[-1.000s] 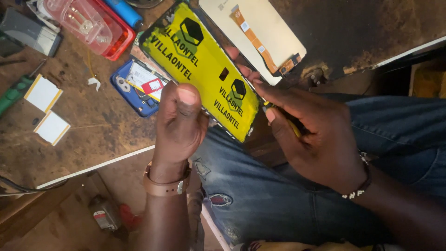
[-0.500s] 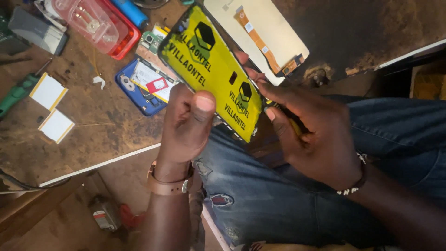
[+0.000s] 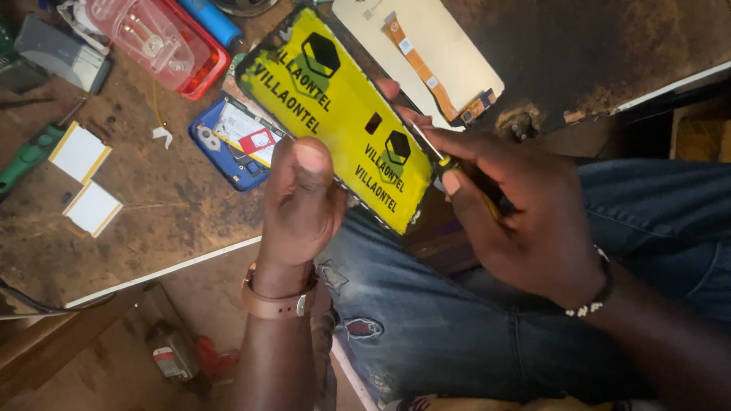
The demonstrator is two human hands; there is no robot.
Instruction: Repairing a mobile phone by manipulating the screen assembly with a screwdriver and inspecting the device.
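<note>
At the bottom of the frame the person's jeans-clad lap fills the lower right, with a brown strap watch [image 3: 276,301] on the left wrist and a bead bracelet [image 3: 590,304] on the right. Just above, the left hand [image 3: 301,205] is closed around the lower edge of a yellow phone panel [image 3: 335,114], thumb pressed flat on its yellow face. The panel slants from the upper middle of the frame down toward the centre, held above the lap and the tabletop's edge. The right hand [image 3: 525,217], right of centre, is clamped on a thin screwdriver [image 3: 445,160] with a yellow and black grip; its metal tip lies against the panel's right edge, and the fingertips touch that edge too.

Farther off, on the worn brown tabletop [image 3: 152,198], a blue opened phone body [image 3: 236,144] lies just beside the panel's left side. Two white pads with yellow edges [image 3: 84,179] sit at the left, near a green-handled tool [image 3: 30,156]. At the upper left stands a red tray with a clear lid [image 3: 156,42]. At the top centre a pale screen with an orange flex cable [image 3: 426,57] lies face down.
</note>
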